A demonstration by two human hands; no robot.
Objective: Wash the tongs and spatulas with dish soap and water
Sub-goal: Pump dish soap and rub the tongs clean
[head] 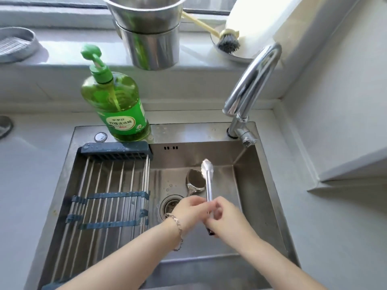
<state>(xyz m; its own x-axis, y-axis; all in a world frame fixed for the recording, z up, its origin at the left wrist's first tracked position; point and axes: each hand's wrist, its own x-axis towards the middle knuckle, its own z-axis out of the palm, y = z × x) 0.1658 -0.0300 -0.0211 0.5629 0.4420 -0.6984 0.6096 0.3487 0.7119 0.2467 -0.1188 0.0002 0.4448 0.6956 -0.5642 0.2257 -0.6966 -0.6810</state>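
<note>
Both the left hand (188, 212) and right hand (225, 221) curl fingers (218, 212) round the tongs (209, 185).

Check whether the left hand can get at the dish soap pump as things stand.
Probably yes, once freed: the left hand holds the tongs together with the right hand, and nothing stands between it and the dish soap pump behind the drying rack.

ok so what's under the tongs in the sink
A metal spatula lies on the sink floor below the head of the tongs. Its handle runs under the left hand, hidden there.
</note>
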